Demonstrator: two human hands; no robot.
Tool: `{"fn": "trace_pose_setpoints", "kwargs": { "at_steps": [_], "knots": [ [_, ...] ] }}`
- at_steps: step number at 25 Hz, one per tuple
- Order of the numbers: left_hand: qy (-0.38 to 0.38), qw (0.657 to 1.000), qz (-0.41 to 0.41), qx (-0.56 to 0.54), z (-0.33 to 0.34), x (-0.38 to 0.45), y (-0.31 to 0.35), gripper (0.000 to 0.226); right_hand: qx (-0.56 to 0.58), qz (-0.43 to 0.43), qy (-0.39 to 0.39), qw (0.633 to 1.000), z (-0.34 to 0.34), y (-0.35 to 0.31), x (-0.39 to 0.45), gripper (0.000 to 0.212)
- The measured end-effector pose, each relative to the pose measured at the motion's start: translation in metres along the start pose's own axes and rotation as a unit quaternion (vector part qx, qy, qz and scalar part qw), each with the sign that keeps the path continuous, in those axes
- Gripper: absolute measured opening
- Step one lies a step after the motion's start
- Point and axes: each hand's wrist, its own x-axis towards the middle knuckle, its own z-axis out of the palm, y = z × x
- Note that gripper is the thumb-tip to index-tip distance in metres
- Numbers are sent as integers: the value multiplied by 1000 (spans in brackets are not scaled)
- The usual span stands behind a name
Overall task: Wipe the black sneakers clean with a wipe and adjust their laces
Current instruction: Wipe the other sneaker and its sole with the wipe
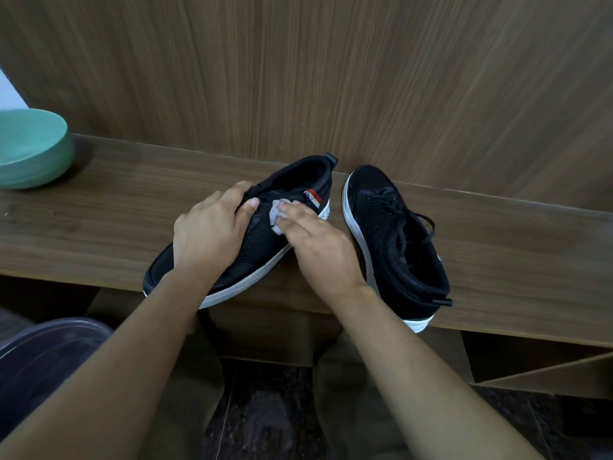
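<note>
Two black sneakers with white soles lie on a wooden ledge (99, 200). The left sneaker (265, 240) points its toe toward me and left, overhanging the front edge. My left hand (212, 227) grips its upper from above, thumb near the lace area. My right hand (315, 240) presses a small crumpled grey wipe (277, 212) against the sneaker's side near the red and white tag, fingers extended over the wipe. The right sneaker (394, 240) stands apart to the right, toe pointing away, its black laces loose across the top.
A teal bowl (30, 147) sits at the far left of the ledge. A wood-grain wall panel (331, 78) rises right behind the shoes. Below the ledge are my legs and a dark translucent container (39, 360) at lower left.
</note>
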Motion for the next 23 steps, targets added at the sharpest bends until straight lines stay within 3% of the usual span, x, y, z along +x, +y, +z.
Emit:
{"fn": "trace_pose_setpoints", "kwargs": {
  "at_steps": [2, 6, 9, 13, 16, 19, 23],
  "knots": [
    [-1, 1000, -2, -4, 1, 1, 0, 45, 0, 24, 18, 1000, 3, -6, -1, 38],
    [-10, 1000, -12, -17, 0, 2, 1, 43, 24, -66, -25, 997, 10, -54, -20, 33],
    [-22, 999, -12, -21, -1, 2, 0, 44, 4, -72, -21, 997, 7, -38, -19, 37],
    [-47, 998, -14, -38, -6, 3, -1, 44, -24, 73, 29, 997, -5, 9, -10, 36],
    [-148, 987, 25, -60, -19, 13, -8, 38, 61, 199, 99, 973, -28, 12, -8, 31],
    [-189, 976, 67, -80, -33, 21, -16, 33, 102, 216, 164, 957, -56, 0, -6, 26],
    [-121, 978, 100, -135, -35, 20, -15, 53, 99, 191, 118, 970, -67, -11, -5, 22]
  ]
}}
